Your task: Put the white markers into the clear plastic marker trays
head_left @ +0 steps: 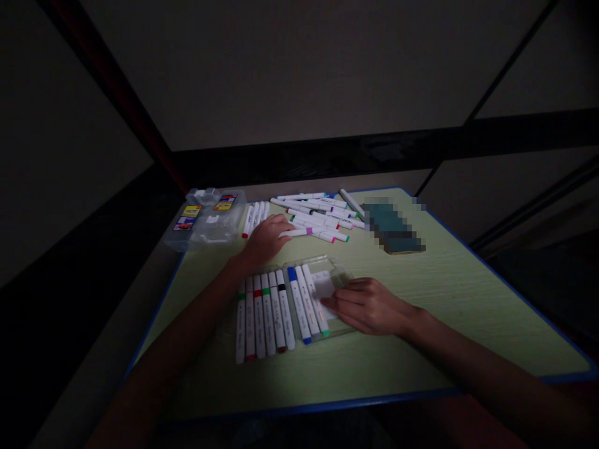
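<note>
My left hand (268,240) is closed on a white marker with a purple band (296,232), by the front of a loose pile of markers (322,215). Nearer to me lies a clear plastic marker case (322,260), opened flat. Several white markers (266,318) stand side by side in its left half. Its right half holds three markers (306,302), one blue-capped and one with a green end, next to a white insert (322,290). Curled over the right edge of the case is my right hand (367,305), closed on it, with the fingertips partly hidden.
An open clear plastic box (219,221) with yellow labels sits at the far left of the table. Beside it are three markers with red ends (255,218). A blurred dark green rectangular object (395,227) lies at the right. The light table (444,299) has a blue edge.
</note>
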Available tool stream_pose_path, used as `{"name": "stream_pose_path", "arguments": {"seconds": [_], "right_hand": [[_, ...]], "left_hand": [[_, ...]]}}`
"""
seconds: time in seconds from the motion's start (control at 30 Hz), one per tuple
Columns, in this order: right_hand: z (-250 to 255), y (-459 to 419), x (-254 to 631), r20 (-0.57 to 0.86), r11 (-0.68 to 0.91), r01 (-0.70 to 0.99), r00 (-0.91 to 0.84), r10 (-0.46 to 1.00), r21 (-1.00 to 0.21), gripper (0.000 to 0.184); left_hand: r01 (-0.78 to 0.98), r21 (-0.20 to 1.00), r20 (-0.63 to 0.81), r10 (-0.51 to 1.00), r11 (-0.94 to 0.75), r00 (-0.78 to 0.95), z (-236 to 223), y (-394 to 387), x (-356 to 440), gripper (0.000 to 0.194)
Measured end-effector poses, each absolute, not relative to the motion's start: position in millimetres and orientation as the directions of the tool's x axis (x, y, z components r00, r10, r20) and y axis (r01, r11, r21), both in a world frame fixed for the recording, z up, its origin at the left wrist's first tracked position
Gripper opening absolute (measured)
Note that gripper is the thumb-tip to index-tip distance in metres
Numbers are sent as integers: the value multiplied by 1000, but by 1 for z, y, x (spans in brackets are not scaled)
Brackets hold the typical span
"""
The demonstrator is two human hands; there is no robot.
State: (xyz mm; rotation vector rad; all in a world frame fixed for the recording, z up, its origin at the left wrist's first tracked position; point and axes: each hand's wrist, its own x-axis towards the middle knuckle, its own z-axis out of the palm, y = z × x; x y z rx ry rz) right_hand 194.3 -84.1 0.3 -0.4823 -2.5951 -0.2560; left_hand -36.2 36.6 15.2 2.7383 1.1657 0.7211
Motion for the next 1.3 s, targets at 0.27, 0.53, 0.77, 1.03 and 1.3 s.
{"name": "stream_pose_path", "arguments": {"seconds": [0.27,0.53,0.77,1.03,1.3], "right_hand": [[1,-84,195,500,926,366,-821,278,87,23],[2,-83,195,509,917,389,-810,292,93,24],[6,-83,194,526,904,414,-795,302,106,28],[7,-83,196,583,898,437,-718,379,-46,26],[8,-84,194,573,838,421,-613,544,-346,19]], "left_hand": [[551,577,430,798,-603,422,29,35,-31,16],[249,894,283,899,-374,336,34,33,-25,29],[124,954,199,888,-272,414,45,21,-18,33],[-5,988,135,863,-152,487,43,15,-17,44],[-98,994,94,800,-45,593,45,3,-10,36]]}}
